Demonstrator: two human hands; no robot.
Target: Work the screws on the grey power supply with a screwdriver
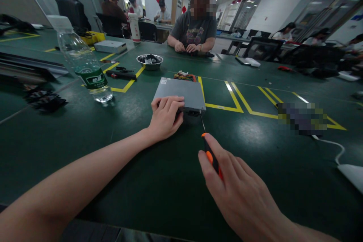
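A grey metal computer power supply [185,89] lies flat on the green table, its power socket facing me and a bundle of coloured cables [185,76] behind it. My left hand [168,117] grips its near left corner, fingers over the top and thumb at the front face. In my right hand [235,181] is a screwdriver [210,152] with a black and orange handle. Its thin shaft points up and away, and the tip meets the near right corner of the power supply. Whether the tip sits in a screw is too small to tell.
A water bottle [92,72] stands on the left, near a metal bowl [149,62] of small parts and a black tool [121,75]. Yellow tape [224,107] marks the table. A blurred-out object [302,118] with a white cable lies right. Another person [194,30] sits opposite.
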